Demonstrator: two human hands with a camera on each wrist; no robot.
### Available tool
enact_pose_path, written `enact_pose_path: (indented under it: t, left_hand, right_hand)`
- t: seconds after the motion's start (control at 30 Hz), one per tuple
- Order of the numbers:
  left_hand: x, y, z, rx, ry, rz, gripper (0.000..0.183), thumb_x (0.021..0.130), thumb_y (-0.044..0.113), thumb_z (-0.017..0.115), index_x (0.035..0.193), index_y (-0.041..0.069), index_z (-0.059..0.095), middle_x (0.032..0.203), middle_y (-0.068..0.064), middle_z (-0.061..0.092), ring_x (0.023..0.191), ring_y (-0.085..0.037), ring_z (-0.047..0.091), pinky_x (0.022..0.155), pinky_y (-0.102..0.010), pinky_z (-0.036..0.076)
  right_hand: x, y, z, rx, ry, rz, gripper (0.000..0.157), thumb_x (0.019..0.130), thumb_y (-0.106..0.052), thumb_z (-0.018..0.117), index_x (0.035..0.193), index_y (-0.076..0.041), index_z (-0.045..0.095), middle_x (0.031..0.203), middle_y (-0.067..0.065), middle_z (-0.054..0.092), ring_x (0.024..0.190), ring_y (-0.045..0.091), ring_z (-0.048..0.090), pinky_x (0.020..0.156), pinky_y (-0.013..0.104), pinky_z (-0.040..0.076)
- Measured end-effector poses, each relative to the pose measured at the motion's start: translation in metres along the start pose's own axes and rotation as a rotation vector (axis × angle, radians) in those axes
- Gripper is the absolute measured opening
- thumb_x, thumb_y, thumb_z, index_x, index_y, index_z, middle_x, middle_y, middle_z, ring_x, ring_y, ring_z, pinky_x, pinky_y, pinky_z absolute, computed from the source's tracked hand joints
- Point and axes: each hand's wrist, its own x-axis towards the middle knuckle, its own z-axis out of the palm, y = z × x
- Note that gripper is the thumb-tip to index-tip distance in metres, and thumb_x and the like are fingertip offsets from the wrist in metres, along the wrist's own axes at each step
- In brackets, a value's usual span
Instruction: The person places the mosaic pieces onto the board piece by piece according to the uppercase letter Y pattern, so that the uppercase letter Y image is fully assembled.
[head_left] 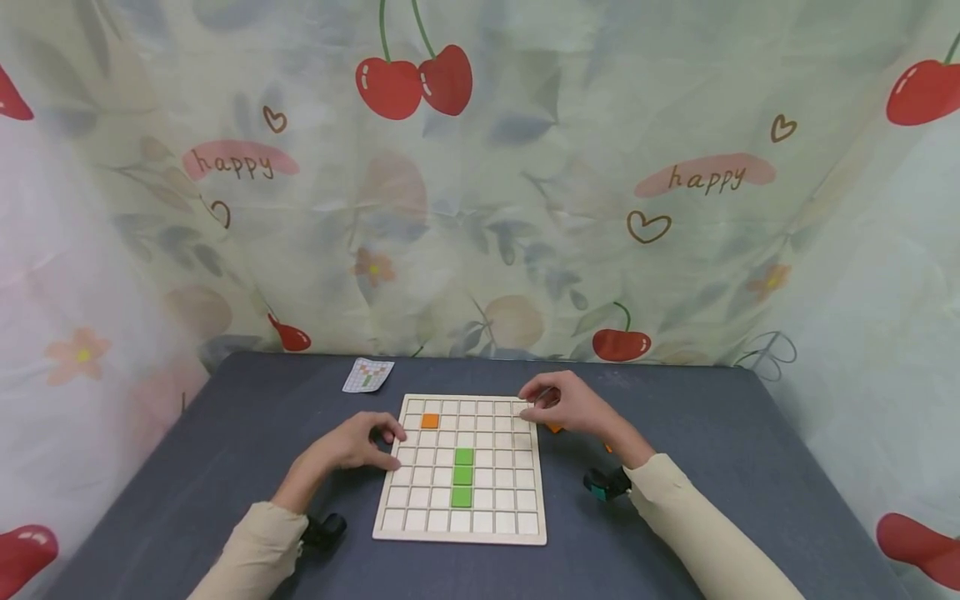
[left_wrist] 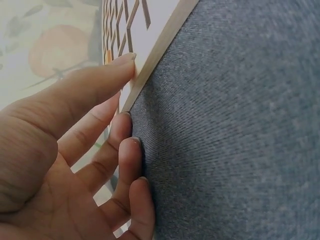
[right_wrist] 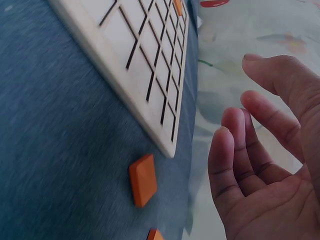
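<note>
A pale wooden grid board point(head_left: 384, 533) lies on the dark cloth. It has one orange tile point(head_left: 430, 422) in its upper left part and a column of green tiles point(head_left: 462, 476) near the middle. At the board's left edge is my left hand point(head_left: 352, 443), its thumb on the rim and its fingers loosely bent beside the edge. My right hand point(head_left: 568, 407) hovers around the far right corner, thumb and fingertips apart, nothing between them in the right wrist view. Below that hand, a loose orange tile point(right_wrist: 143, 181) lies on the cloth off the board's corner.
Another orange tile point(right_wrist: 155, 235) lies partly in view beyond the first. A small card point(head_left: 368, 376) with a coloured grid pattern lies behind the board to the left. A printed curtain point(head_left: 480, 208) hangs behind the table point(head_left: 570, 533). Dark devices sit at both wrists.
</note>
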Motion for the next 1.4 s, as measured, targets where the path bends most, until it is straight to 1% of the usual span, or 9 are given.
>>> enact_pose_path:
  t: [0.1,0.27,0.33,0.53,0.8,0.97,1.1,1.23,1.4]
  left_hand:
    - [-0.001,0.001,0.000,0.004,0.013,-0.010,0.033,0.076,0.005,0.089,0.103,0.005,0.070,0.093,-0.006,0.057,0.084,-0.022,0.050,0.070,-0.036,0.043]
    - [-0.005,0.005,0.001,0.000,0.037,-0.021,0.033,0.076,0.005,0.090,0.103,0.005,0.071,0.090,-0.005,0.058,0.079,-0.020,0.051,0.070,-0.035,0.044]
    - [-0.007,0.006,0.001,-0.008,0.041,-0.013,0.033,0.076,0.004,0.090,0.103,0.005,0.071,0.089,-0.005,0.058,0.078,-0.020,0.051,0.069,-0.035,0.044]
    - [-0.004,0.004,0.001,-0.005,0.044,0.020,0.032,0.075,0.003,0.090,0.101,0.003,0.072,0.086,-0.005,0.060,0.078,-0.020,0.052,0.071,-0.036,0.044]
    - [0.001,0.007,0.003,0.030,0.055,-0.109,0.032,0.074,0.003,0.091,0.099,0.009,0.072,0.086,-0.002,0.058,0.081,-0.019,0.051,0.076,-0.037,0.041]
    - [0.001,0.008,0.004,0.031,0.054,-0.125,0.032,0.074,0.003,0.090,0.099,0.009,0.071,0.086,-0.003,0.058,0.081,-0.019,0.052,0.076,-0.037,0.041]
    - [0.001,0.007,0.003,0.021,0.052,-0.133,0.032,0.074,0.003,0.090,0.099,0.009,0.071,0.086,-0.003,0.058,0.081,-0.019,0.051,0.074,-0.036,0.041]
    - [0.002,0.006,0.002,0.014,0.045,-0.135,0.032,0.074,0.003,0.091,0.099,0.010,0.072,0.086,-0.003,0.058,0.081,-0.019,0.051,0.074,-0.036,0.041]
    - [0.002,0.005,0.002,0.006,0.038,-0.136,0.032,0.075,0.003,0.091,0.100,0.010,0.072,0.087,-0.003,0.057,0.082,-0.019,0.051,0.074,-0.037,0.041]
  right_hand:
    - [-0.008,0.001,-0.003,0.014,0.002,0.006,0.028,0.091,-0.012,0.078,0.113,0.003,0.070,0.101,0.011,0.068,0.083,0.026,0.065,0.071,0.036,0.053]
    - [-0.020,0.007,-0.012,0.006,0.008,0.035,0.029,0.091,-0.015,0.079,0.114,0.001,0.071,0.105,0.013,0.068,0.084,0.026,0.064,0.071,0.036,0.054]
    - [-0.025,0.010,-0.017,-0.007,0.011,0.035,0.029,0.091,-0.019,0.080,0.113,-0.001,0.072,0.105,0.011,0.068,0.085,0.024,0.064,0.073,0.036,0.054]
    - [-0.041,0.017,-0.034,-0.031,0.025,0.021,0.027,0.091,-0.019,0.080,0.111,-0.003,0.072,0.107,0.014,0.068,0.085,0.025,0.064,0.075,0.034,0.054]
    - [-0.064,0.035,-0.054,-0.051,0.013,0.019,0.030,0.092,-0.016,0.079,0.113,0.002,0.070,0.106,0.016,0.069,0.084,0.022,0.065,0.077,0.033,0.054]
    - [-0.077,0.049,-0.061,-0.067,-0.003,0.041,0.031,0.090,-0.015,0.080,0.112,0.004,0.070,0.105,0.016,0.068,0.087,0.021,0.064,0.077,0.032,0.054]
    - [-0.087,0.058,-0.066,-0.067,-0.006,0.086,0.035,0.088,-0.017,0.083,0.113,0.003,0.069,0.108,0.015,0.068,0.091,0.022,0.064,0.079,0.032,0.054]
    - [-0.093,0.064,-0.067,-0.048,-0.011,0.120,0.040,0.087,-0.018,0.083,0.117,0.003,0.067,0.115,0.017,0.066,0.094,0.026,0.064,0.080,0.032,0.054]
    - [-0.098,0.069,-0.067,-0.014,-0.025,0.131,0.047,0.087,-0.017,0.084,0.124,0.003,0.064,0.120,0.018,0.065,0.100,0.031,0.063,0.080,0.032,0.053]
